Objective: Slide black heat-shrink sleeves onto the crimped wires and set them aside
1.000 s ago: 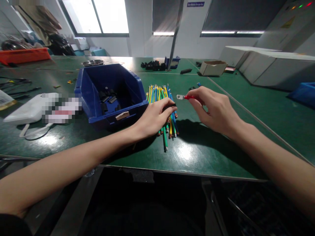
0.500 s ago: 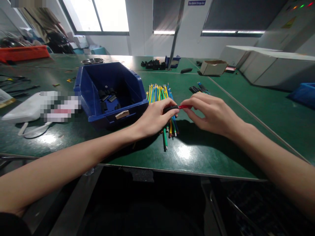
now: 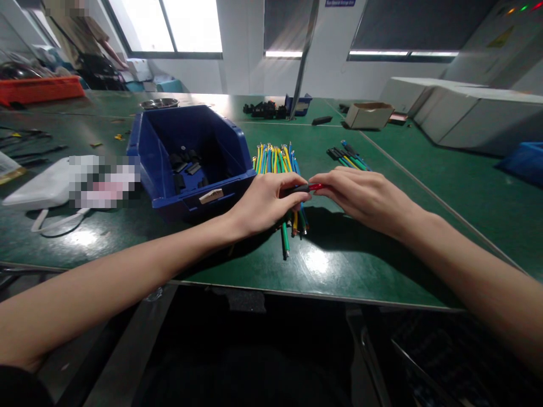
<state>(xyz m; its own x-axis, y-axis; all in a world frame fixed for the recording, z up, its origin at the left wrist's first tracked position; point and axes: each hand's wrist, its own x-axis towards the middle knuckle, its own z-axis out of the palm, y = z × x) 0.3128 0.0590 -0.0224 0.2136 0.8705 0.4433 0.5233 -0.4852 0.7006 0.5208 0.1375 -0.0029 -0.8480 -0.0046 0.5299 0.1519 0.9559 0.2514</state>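
Over the wires (image 3: 275,161) | left hand (image 3: 267,200) pinched on black tube (image 3: 300,188) | right hand (image 3: 368,195) pinched on red wire (image 3: 316,186) | bin label (image 3: 211,196) kinda unreadable

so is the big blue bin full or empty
Neither, only partly filled: in the blue bin, some black pieces lie at the bottom, with bare blue wall showing above them.

The one camera sits on my head, looking forward and down across the tabletop (image 3: 360,260), facing the wall (image 3: 244,39) and windows (image 3: 193,25) well beyond. My forearms (image 3: 127,277) fill both lower sides, close to the lens, with my left hand (image 3: 265,203) and right hand (image 3: 369,198) around the middle of the view. Under the near edge it's too dark for me to be sure what shows.
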